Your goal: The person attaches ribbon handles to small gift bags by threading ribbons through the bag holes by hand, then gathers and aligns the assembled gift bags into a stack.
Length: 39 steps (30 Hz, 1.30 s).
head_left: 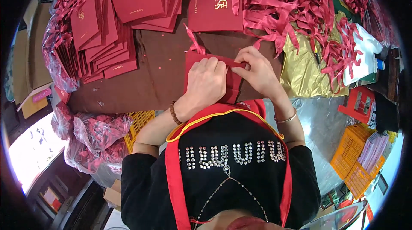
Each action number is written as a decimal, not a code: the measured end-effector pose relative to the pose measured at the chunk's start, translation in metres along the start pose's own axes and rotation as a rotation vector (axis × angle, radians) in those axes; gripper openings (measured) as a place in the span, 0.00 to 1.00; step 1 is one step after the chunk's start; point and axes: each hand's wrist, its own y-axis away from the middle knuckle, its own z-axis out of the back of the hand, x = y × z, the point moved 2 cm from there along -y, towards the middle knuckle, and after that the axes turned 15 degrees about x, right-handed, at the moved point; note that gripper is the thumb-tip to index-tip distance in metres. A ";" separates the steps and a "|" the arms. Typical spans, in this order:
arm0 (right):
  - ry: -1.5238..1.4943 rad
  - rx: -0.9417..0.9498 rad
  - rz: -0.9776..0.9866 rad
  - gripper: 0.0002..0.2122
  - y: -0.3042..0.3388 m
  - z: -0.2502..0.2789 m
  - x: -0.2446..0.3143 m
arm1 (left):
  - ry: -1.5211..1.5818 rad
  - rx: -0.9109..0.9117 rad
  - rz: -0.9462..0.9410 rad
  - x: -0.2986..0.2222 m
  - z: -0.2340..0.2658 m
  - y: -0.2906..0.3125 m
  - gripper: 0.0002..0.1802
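Note:
A small red paper bag [232, 94] lies in front of me at the near edge of the brown table. My left hand [207, 79] is closed on its left part, fingers curled over the top. With thumb and forefinger pinched, my right hand [257, 72] grips the bag's upper right edge; whether a ribbon is in that pinch too is hidden. A pink-red ribbon [194, 41] sticks up from the bag's upper left. Just beyond lies another red bag [210, 13] with a gold emblem, flat on the table.
Stacks of red bags [96, 36] fill the table's left side. A heap of red ribbons [287, 6] covers the far right, beside gold wrapping [302, 73]. Plastic sacks [101, 133] stand lower left, and orange crates [349, 150] at right. The brown tabletop [150, 71] shows between.

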 end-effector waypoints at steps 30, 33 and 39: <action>0.205 -0.060 0.189 0.12 0.005 -0.022 0.039 | 0.337 0.757 0.000 0.055 0.044 -0.036 0.14; 0.210 -0.075 0.136 0.12 0.007 -0.025 0.041 | 0.488 0.892 0.012 0.054 0.046 -0.041 0.16; 0.200 -0.138 0.189 0.10 0.007 -0.027 0.038 | 0.580 0.883 0.032 0.055 0.043 -0.041 0.15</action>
